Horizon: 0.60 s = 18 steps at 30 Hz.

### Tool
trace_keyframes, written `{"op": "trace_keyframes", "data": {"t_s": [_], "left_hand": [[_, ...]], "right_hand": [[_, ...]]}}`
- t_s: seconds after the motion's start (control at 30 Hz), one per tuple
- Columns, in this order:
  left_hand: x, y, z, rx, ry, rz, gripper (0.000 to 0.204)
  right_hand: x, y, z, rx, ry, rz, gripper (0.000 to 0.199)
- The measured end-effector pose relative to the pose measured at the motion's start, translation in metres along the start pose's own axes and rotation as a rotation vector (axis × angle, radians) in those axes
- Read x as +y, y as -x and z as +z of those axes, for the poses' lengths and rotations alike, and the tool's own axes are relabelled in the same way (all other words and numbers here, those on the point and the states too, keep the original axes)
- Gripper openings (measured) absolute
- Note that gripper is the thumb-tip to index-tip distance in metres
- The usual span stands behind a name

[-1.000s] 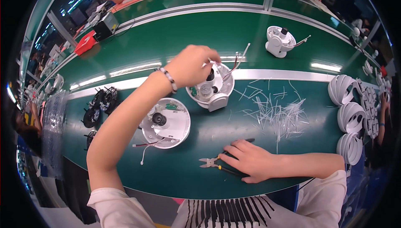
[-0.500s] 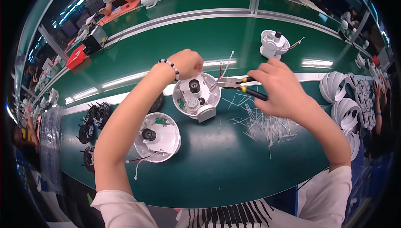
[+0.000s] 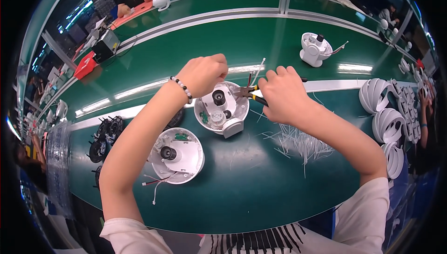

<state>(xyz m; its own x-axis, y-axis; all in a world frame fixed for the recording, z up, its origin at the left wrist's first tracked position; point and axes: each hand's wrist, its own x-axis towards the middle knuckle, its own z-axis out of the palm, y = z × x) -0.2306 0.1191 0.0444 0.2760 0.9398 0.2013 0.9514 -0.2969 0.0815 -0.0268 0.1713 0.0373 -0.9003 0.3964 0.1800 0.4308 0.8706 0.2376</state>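
My right hand (image 3: 286,95) grips diagonal cutters (image 3: 257,99) with black-and-yellow handles. Their jaws are at the wires (image 3: 253,75) along the right rim of a round white housing (image 3: 226,130), which has a black lens barrel (image 3: 218,96) inside. At the housing's upper left, my left hand (image 3: 205,73), with a beaded bracelet on its wrist, is closed. Its fingertips are partly hidden, so what they hold cannot be made out. A second open white housing (image 3: 188,168) lies nearer to me, its loose wires (image 3: 156,184) trailing onto the green table.
Cut white strips (image 3: 302,144) lie in a pile right of the housing. White curved shells (image 3: 387,126) stand at the right, black round parts (image 3: 106,133) at the left. Beyond a metal rail, a white unit (image 3: 315,51) sits on a green belt (image 3: 186,35). Co-workers sit across.
My right hand has moved left, bringing the cutters' jaws in against the housing's right rim. On the belt, the white unit has shifted right. A co-worker across has raised a white part.
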Motion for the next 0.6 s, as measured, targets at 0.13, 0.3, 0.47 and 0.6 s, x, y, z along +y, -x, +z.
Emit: {"op": "trace_keyframes", "data": {"t_s": [0.13,0.3,0.47,0.6], "left_hand": [[0.003,-0.003,-0.002,0.011,-0.022,0.031,0.003],[0.019,-0.001,-0.024,0.169,-0.020,-0.054,0.001],[0.070,-0.003,-0.027,0.178,0.239,0.162,0.014],[0.061,0.011,-0.024,-0.007,0.110,0.019,0.074]], "right_hand": [[-0.001,-0.003,0.001,-0.121,-0.002,-0.034,0.027],[0.028,0.030,-0.012,0.150,-0.170,0.031,0.023],[0.083,0.080,-0.037,0.450,-0.401,0.304,0.030],[0.077,0.121,-0.033,0.595,-0.507,0.451,0.032]]}}
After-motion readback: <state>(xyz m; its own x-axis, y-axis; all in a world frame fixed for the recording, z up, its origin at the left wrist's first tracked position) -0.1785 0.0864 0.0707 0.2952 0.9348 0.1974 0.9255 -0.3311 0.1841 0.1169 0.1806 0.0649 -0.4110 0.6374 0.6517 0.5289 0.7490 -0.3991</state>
